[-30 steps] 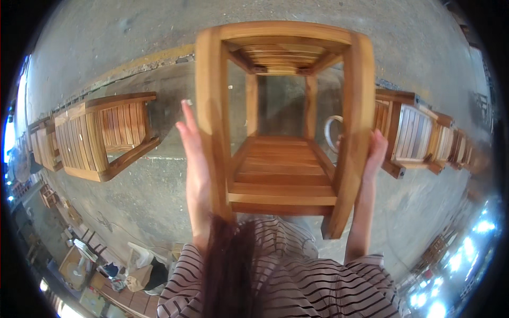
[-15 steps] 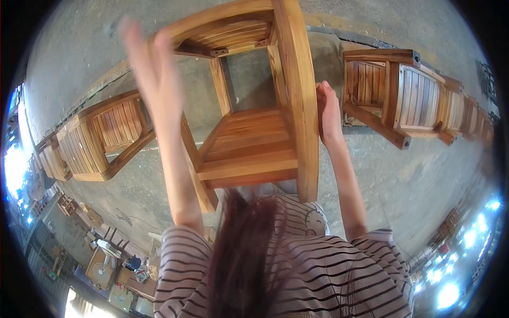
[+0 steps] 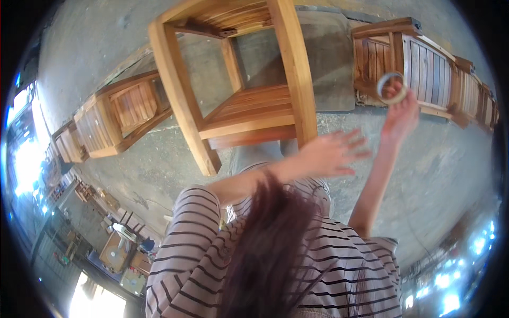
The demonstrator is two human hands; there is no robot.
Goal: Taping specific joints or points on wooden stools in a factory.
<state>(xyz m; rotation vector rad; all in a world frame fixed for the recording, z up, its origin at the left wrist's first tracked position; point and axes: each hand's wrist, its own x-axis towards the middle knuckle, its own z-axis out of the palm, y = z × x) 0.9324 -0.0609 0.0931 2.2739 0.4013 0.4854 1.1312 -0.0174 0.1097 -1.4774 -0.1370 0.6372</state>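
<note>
A brown wooden furniture frame (image 3: 299, 69), perhaps a chair or small table, stands in front of me. It has square legs and a slatted panel (image 3: 249, 119) low between them. My right hand (image 3: 401, 116) is raised to the right of the frame, its fingers closed on a ring-shaped roll of tape (image 3: 401, 96). Across my body reaches my left hand (image 3: 334, 153), blurred, fingers spread with nothing in them. It is just right of the frame's near right leg and apart from the tape roll.
More slatted wooden furniture lies in a row to the right (image 3: 429, 69) and to the left (image 3: 127, 111) on the grey concrete floor (image 3: 143, 183). At the lower left is a cluttered work table (image 3: 114, 254). My dark hair hangs into view.
My left hand has left the frame's upper left corner and swung right across my body. My right hand has moved right, away from the frame's leg, and the tape roll now shows.
</note>
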